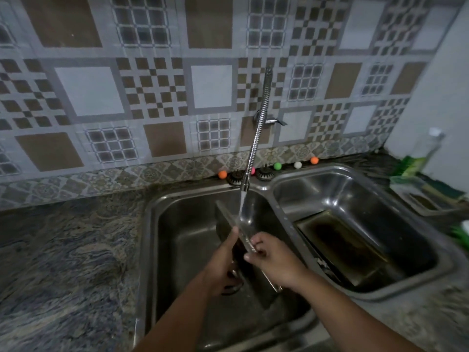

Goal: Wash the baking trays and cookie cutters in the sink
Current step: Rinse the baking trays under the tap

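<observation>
A metal baking tray (229,219) stands on edge in the left sink basin (182,240), tilted under running water from the flexible faucet (256,138). My left hand (223,260) lies against the tray's dark underside with its fingers extended. My right hand (272,260) grips the tray's near rim, fingers curled over the edge. A second, darkened baking tray (340,247) lies flat in the right sink basin (360,199). No cookie cutters are visible.
Granite counter (66,262) spreads to the left. Two drain strainers (234,178) and small coloured balls (222,174) sit behind the sink by the tiled wall. At right stand a dish-soap bottle (429,148), green scrub sponges (431,189) and a soap dish.
</observation>
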